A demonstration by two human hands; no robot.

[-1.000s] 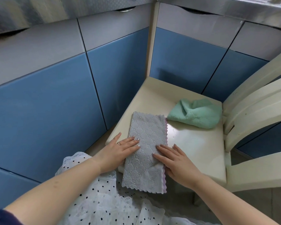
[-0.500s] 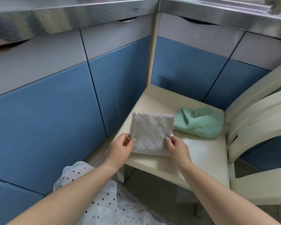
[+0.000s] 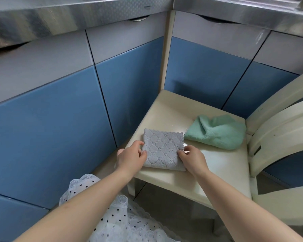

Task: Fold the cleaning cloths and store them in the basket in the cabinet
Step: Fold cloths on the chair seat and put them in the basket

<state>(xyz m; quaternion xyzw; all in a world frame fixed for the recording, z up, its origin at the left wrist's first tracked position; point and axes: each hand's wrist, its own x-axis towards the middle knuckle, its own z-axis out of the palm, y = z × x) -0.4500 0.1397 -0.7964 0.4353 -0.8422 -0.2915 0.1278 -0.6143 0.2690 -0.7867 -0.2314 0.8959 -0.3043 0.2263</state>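
Hands: left hand (image 3: 131, 158) and right hand (image 3: 192, 158) were pinched on grey cloth (image 3: 163, 151) side edges | cloth was centred between them, equally near | green cloth (image 3: 217, 132) was left unfolded, upper right

We see a grey cloth (image 3: 162, 149) with a raised diamond quilt pattern, and to its right a plain mint-green cloth (image 3: 217, 132). Both lie on a cream chair (image 3: 222, 165). The cabinet doors (image 3: 56, 123) on the left and far side are glossy blue with pale grey upper panels, under a silvery embossed counter edge (image 3: 77, 13). Near us is white lace fabric (image 3: 115, 217) with black dots.
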